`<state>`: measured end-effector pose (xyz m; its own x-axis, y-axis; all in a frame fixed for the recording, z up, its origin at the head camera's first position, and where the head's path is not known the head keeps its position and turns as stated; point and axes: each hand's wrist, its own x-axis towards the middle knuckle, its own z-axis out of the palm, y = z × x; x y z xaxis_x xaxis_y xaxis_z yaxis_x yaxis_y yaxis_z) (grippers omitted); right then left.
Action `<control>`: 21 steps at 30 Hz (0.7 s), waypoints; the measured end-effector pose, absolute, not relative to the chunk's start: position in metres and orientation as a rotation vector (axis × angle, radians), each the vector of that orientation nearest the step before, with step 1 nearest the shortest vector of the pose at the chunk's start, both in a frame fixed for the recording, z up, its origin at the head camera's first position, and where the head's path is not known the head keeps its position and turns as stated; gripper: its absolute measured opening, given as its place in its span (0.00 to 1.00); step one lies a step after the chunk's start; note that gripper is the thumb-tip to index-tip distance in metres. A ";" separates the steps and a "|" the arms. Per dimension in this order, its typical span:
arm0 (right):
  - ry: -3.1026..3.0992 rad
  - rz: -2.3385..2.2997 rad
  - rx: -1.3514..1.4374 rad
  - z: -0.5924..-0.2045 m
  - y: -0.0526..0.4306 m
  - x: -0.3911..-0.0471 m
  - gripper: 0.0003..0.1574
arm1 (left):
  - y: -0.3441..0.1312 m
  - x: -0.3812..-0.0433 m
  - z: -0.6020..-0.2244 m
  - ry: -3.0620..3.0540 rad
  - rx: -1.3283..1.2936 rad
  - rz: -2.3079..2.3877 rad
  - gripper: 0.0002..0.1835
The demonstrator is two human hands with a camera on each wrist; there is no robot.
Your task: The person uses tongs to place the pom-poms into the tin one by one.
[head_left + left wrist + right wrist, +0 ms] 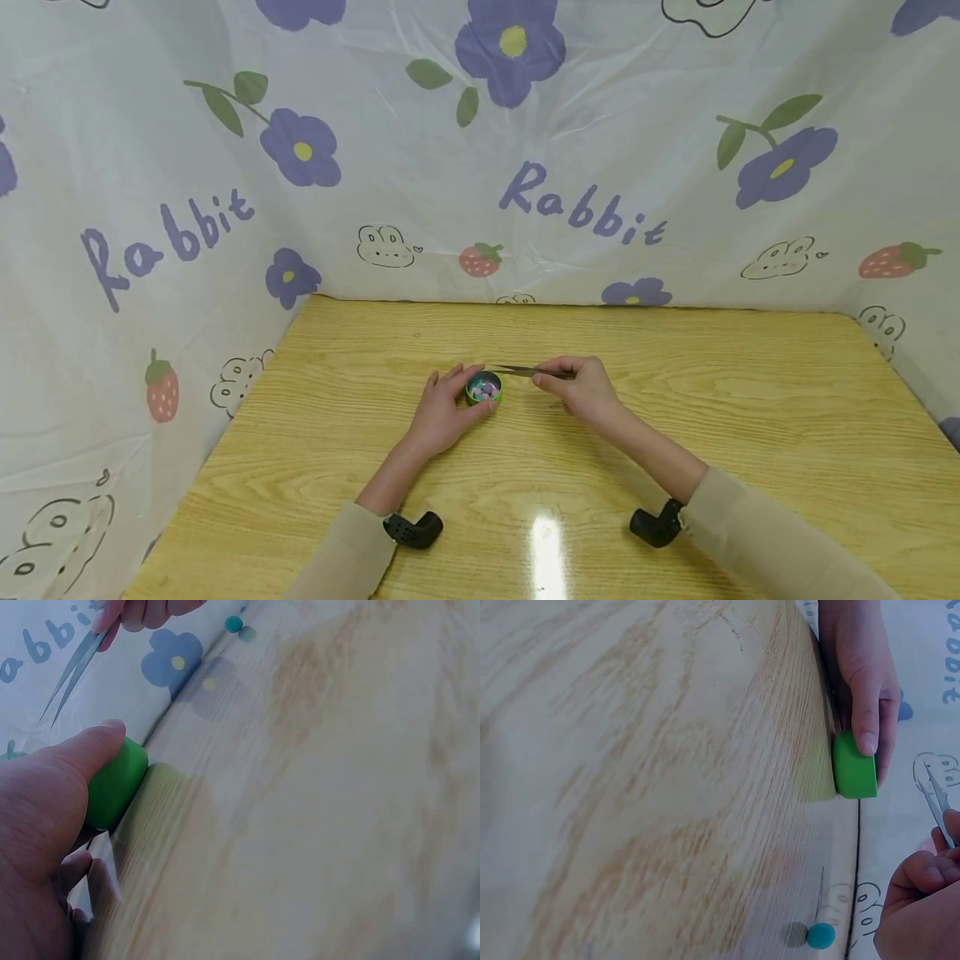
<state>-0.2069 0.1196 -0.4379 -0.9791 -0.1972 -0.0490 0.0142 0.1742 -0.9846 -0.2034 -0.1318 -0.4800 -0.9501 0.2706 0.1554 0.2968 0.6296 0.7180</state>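
Note:
A small round green cup [484,388] stands on the wooden table with several purple, pink and teal beads inside. My left hand [442,414] holds it by the sides, thumb at the near wall and fingers at the far rim. In the left wrist view the thumb lies along the top of the green wall [120,784]. My right hand [588,387] pinches metal tweezers [517,370], their tips pointing left, just above and beside the cup's rim. The tips stand apart with nothing between them. A single teal bead [821,935] lies on the table near the right hand.
The wooden table [712,375] reaches back to a white curtain [420,183] printed with flowers, strawberries and rabbits. The curtain also hangs along the left and right sides. Each wrist wears a black camera [414,530].

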 end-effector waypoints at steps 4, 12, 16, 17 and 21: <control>2.290 -1.897 -0.160 -0.439 0.122 -0.206 0.14 | -0.131 -0.203 -0.480 -2.808 -0.489 -1.245 0.35; 2.327 -1.864 -0.176 -0.442 0.130 -0.204 0.14 | -0.132 -0.204 -0.482 -2.796 -0.490 -1.246 0.35; 2.337 -1.845 -0.192 -0.443 0.139 -0.201 0.16 | -0.131 -0.204 -0.481 -2.801 -0.492 -1.245 0.36; 2.339 -1.838 -0.184 -0.443 0.141 -0.201 0.16 | -0.131 -0.204 -0.481 -2.801 -0.490 -1.244 0.36; 2.342 -1.808 -0.161 -0.445 0.152 -0.199 0.18 | -0.131 -0.203 -0.481 -2.803 -0.485 -1.239 0.36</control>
<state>-0.1987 0.1519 -0.4450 -0.9783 -0.1935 -0.0745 0.0230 0.2558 -0.9665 -0.2035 -0.1312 -0.4814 -0.9504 0.2668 0.1598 0.2977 0.6324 0.7151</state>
